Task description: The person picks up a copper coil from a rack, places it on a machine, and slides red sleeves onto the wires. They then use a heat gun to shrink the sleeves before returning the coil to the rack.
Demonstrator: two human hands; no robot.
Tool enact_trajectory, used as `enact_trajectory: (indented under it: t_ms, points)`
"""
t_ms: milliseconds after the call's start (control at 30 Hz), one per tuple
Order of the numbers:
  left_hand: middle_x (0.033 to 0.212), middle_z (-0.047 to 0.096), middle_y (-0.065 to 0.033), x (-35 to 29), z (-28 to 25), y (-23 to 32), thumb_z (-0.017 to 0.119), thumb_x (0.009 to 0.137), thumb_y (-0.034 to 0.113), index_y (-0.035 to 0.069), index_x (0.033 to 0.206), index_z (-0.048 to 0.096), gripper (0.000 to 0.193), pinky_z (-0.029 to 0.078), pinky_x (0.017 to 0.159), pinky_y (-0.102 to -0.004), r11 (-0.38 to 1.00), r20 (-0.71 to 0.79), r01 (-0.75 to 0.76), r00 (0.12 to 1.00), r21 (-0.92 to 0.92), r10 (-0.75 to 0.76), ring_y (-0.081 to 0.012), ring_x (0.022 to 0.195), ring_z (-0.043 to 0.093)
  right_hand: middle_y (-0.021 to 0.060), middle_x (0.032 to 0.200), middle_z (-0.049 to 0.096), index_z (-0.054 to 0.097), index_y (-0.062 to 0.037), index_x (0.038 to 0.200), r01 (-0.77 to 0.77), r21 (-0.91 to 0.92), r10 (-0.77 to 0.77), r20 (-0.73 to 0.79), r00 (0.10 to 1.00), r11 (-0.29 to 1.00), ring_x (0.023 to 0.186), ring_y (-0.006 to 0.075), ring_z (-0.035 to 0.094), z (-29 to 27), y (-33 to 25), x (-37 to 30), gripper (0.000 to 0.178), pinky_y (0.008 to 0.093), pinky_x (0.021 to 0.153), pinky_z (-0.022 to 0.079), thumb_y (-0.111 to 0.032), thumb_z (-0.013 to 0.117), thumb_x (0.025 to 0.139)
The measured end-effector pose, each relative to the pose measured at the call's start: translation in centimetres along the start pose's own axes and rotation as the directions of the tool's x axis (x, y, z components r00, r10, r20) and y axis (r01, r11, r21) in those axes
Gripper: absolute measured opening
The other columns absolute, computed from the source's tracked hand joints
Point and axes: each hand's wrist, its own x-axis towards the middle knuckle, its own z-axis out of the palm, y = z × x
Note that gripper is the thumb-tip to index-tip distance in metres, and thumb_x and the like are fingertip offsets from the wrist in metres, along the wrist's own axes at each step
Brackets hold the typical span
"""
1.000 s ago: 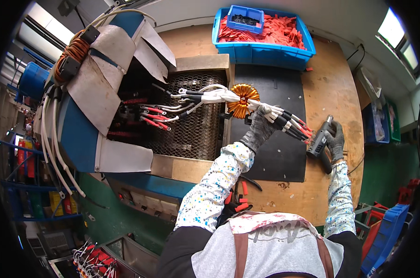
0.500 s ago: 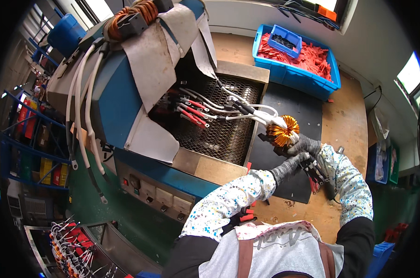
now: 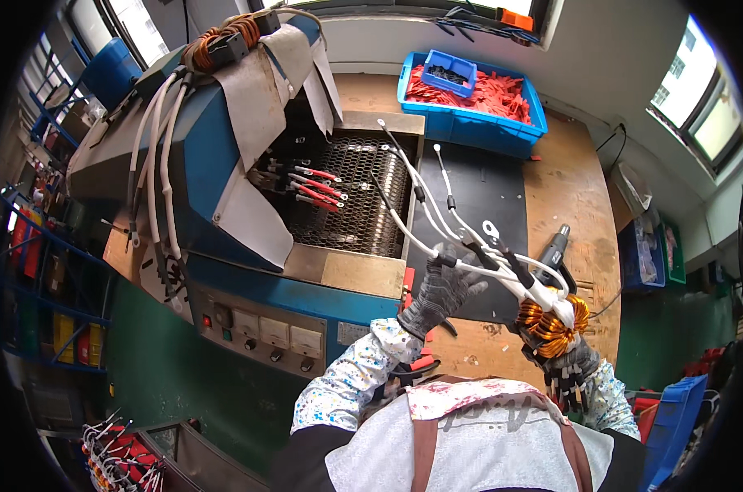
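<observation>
My right hand (image 3: 575, 367), in a dark glove, holds an orange wound ring coil (image 3: 552, 325) close to my body at the lower right. Several white sleeved leads (image 3: 437, 205) run from the coil up and left over the black mat (image 3: 478, 176), ending in ring terminals. My gloved left hand (image 3: 443, 291) grips these leads a short way up from the coil. The free lead ends hang in the air near the machine's mesh bed (image 3: 363, 201), without touching it.
A blue machine (image 3: 199, 164) with red-tipped clips and a control panel (image 3: 273, 330) fills the left. A grey hand tool (image 3: 556, 246) lies at the mat's right edge. A blue bin of red parts (image 3: 515, 131) stands at the back of the wooden bench (image 3: 572, 189).
The coil has come away from the machine and down toward me. My right hand left the hand tool and took the coil; my left hand slid from the coil onto its leads.
</observation>
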Motion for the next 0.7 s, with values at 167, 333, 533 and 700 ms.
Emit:
enact_trajectory:
  t_ms: [167,333,533,700]
  points:
    - [0.142,0.027,-0.0207,-3.1,3.8,-3.5,0.034,0.088,0.06,0.013,0.136,0.033,0.068,0.031,0.101,-0.06,0.987,0.391,-0.147,0.906,-0.069,0.163,-0.0462,0.129,0.026,0.0107,0.11,0.059,0.051,-0.0044,0.117,0.09,-0.18,-0.129,-0.218,0.967,0.979,0.096,0.0206,0.06,1.0,3.1,-8.2,0.041,0.0331,0.088,0.049,-0.027,0.058,0.084]
    - [0.14,0.026,-0.0266,-10.7,4.0,-7.3,0.036,0.089,0.056,0.013,0.14,0.027,0.067,0.037,0.096,-0.0607,0.933,0.21,-0.361,0.913,0.02,0.349,-0.0472,0.127,0.03,0.0105,0.111,0.059,0.051,-0.0047,0.118,0.082,-0.007,-0.082,-0.008,0.997,0.997,0.097,0.0211,0.06,-0.3,4.8,-12.4,0.042,0.0337,0.089,0.048,-0.03,0.056,0.084]
    - [0.133,0.039,-0.0246,-22.6,2.2,-12.1,0.035,0.091,0.051,0.01,0.135,0.035,0.06,0.044,0.092,-0.0561,0.761,0.08,-0.648,0.757,-0.033,0.648,-0.0452,0.118,0.043,0.0103,0.112,0.058,0.05,-0.0051,0.118,-0.078,0.199,-0.005,0.383,0.924,0.977,0.098,0.022,0.059,4.0,2.8,-14.1,0.046,0.0345,0.09,0.048,-0.036,0.053,0.085]
    - [0.124,0.049,-0.0249,-32.7,-0.9,-16.7,0.039,0.09,0.052,0.008,0.128,0.045,0.059,0.042,0.094,-0.0569,0.53,-0.023,-0.846,0.532,-0.054,0.847,-0.0453,0.114,0.047,0.0101,0.112,0.058,0.05,-0.0054,0.118,-0.253,0.191,0.053,0.691,0.721,0.948,0.099,0.0227,0.059,10.6,-0.2,-16.8,0.049,0.0352,0.091,0.048,-0.041,0.051,0.085]
